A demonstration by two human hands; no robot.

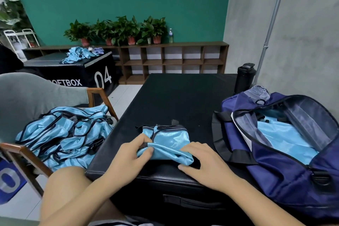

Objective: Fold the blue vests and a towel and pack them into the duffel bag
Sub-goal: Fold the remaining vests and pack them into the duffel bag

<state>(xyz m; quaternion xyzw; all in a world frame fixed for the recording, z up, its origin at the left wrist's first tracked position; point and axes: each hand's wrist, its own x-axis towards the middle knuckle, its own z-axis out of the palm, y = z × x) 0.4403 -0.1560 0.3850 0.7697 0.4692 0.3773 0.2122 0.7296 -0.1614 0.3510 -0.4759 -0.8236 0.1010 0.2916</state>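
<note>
Left hand (128, 158) pinching folded blue vest (170, 139) (near edge), right hand (203, 165) spread, pressing its other corner

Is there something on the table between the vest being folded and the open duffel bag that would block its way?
Nothing visible blocks it. The blue vest, under the left hand and right hand, lies on the black table. Between it and the duffel bag is bare tabletop, with only the bag's black strap at its edge.
</note>
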